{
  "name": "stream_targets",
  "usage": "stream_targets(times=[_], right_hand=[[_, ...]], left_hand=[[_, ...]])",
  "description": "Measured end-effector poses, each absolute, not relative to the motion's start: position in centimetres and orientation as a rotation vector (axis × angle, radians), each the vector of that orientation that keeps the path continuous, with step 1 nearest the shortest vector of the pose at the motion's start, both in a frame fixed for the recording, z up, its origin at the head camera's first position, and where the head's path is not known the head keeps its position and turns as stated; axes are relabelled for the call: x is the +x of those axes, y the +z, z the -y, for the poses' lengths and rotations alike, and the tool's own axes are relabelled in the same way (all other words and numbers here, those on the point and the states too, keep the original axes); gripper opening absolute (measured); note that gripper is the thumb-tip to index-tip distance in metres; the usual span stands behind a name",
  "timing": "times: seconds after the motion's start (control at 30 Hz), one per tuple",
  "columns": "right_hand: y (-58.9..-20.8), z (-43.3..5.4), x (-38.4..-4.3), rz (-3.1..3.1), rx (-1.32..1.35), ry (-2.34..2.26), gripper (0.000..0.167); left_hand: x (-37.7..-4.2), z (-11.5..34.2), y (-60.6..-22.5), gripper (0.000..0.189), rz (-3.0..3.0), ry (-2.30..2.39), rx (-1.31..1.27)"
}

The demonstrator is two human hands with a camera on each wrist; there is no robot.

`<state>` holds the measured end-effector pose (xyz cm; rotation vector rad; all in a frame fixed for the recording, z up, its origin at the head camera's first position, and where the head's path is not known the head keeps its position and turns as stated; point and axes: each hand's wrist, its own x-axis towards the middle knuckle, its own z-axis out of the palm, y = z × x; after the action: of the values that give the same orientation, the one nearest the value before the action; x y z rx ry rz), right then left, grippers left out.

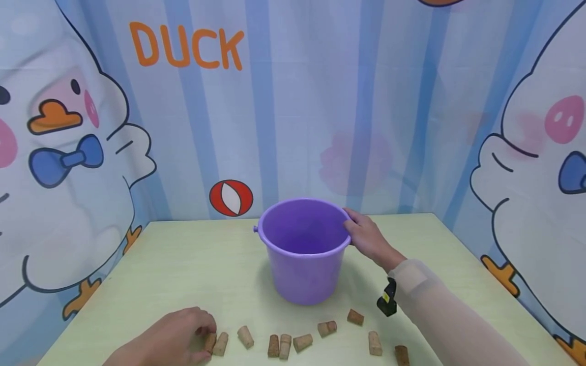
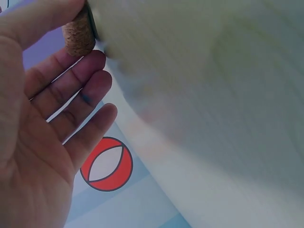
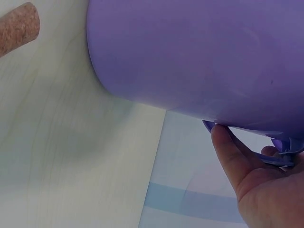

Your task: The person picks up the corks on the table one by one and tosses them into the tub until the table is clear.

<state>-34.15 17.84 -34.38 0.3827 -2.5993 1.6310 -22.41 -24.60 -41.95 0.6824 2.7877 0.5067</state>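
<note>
A purple bucket stands upright on the table, its open top facing up. My right hand grips it at the right side of the rim; in the right wrist view the thumb and fingers are around the purple handle. At the front left, my left hand has its thumb and forefinger at a cork, pinching it. The left wrist view has this cork by the thumb, the other fingers loosely bent. Right beside it lies another cork.
Several more corks lie in a loose row along the front of the pale table, among them a cork near the left hand and a darker cork by the right sleeve. A duck-print curtain hangs behind and at both sides.
</note>
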Motion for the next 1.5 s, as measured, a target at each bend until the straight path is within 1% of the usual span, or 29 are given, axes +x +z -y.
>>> stream_targets(times=[0.23,0.33,0.67,1.0,1.5], right_hand=[[-34.4,-17.9,-34.1,2.588,0.397,1.642,0.056],[-34.4,-17.9,-34.2,2.583,0.399,1.642,0.056],[-34.4,-17.9,-34.2,2.580,0.399,1.649,0.056],[-34.3,-17.9,-34.2,2.586,0.391,1.642,0.055],[-34.2,-17.9,-34.0,2.594,0.388,1.628,0.056]], left_hand=[[-22.3,24.3,-41.7,0.016,-2.786,0.518,0.629],[-22.3,24.3,-41.5,0.016,-2.794,0.515,0.633],[-23.0,24.2,-40.8,0.018,-2.891,0.498,0.893],[-23.3,23.4,-39.8,0.024,-3.007,0.552,0.996],[-23.3,20.9,-37.6,0.021,-3.176,0.556,0.957]])
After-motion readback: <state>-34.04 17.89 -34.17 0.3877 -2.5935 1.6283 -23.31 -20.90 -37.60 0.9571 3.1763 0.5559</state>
